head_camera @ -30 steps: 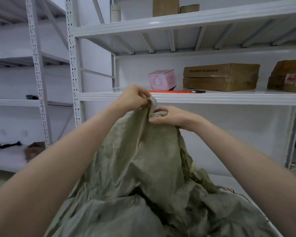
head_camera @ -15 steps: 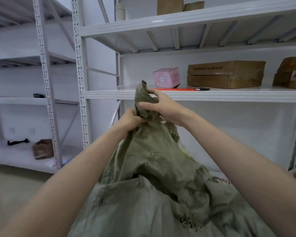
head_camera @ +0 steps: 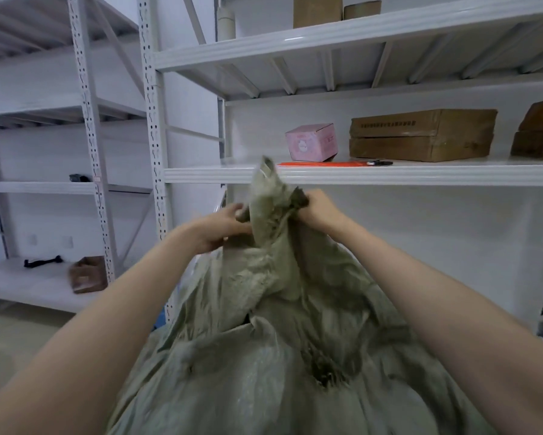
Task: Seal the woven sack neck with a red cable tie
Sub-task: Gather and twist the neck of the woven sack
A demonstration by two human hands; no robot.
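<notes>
A grey-green woven sack (head_camera: 273, 365) fills the lower middle of the head view, its mouth gathered into a bunched neck (head_camera: 271, 202) that stands upright in front of the shelf edge. My left hand (head_camera: 223, 229) grips the neck from the left. My right hand (head_camera: 319, 210) clutches the bunched fabric from the right, slightly higher. Long red cable ties (head_camera: 323, 163) lie flat on the middle shelf behind the neck, untouched by either hand.
White metal shelving (head_camera: 373, 175) stands right ahead. On it sit a pink box (head_camera: 311, 141), flat cardboard boxes (head_camera: 421, 135) and a small black tool (head_camera: 381, 163). A second rack (head_camera: 85, 146) at left holds a brown box (head_camera: 86, 274) low down.
My hands have drawn the sack mouth together into a tighter neck. My right hand dropped to the right side of the bunch, and my left hand shifted to its left side.
</notes>
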